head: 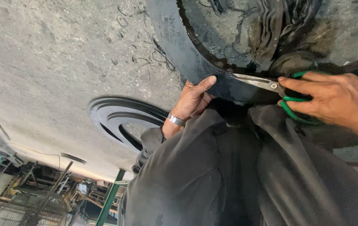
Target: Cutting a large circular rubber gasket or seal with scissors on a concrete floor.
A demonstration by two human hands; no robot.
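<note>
Green-handled scissors [271, 90], blades pointing left

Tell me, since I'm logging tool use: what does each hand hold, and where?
Right hand holds scissors by the green handles; left hand pinches the black rubber ring's edge.

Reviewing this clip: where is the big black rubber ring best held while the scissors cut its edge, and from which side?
Best gripped on the flat band of the black rubber ring, just beside the scissors, coming from its outer edge. The band is thin and floppy, so a pinch near the blades keeps it taut. The left hand already pinches there, thumb on top; the right hand holds the green handles.
</note>
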